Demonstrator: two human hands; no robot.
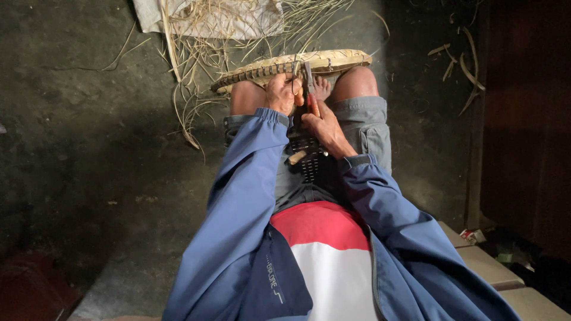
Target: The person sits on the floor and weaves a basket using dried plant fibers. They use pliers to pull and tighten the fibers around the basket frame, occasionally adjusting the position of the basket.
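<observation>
- Two hands meet at the near rim of a round woven basket [333,59], seen from the head camera; the basket is propped on edge across the person's bare knees.
- The left hand [282,94] has its fingers curled tight over the rim, gripping the weave where a pale strip wraps it.
- The right hand [324,128] lies just beside it, fingers closed around the red handle of a knife [310,89], whose blade points up against the rim.
- The basket's dark lattice runs down between the thighs, towards the lap.
- A toe shows behind the rim, between the knees.
- Blue sleeves reach forward from a red and white shirt.
- Loose straw [202,65] lies scattered on the dark floor beyond the basket, partly over a pale sack [214,18].
- Pale blocks [493,267] sit low at the right.
</observation>
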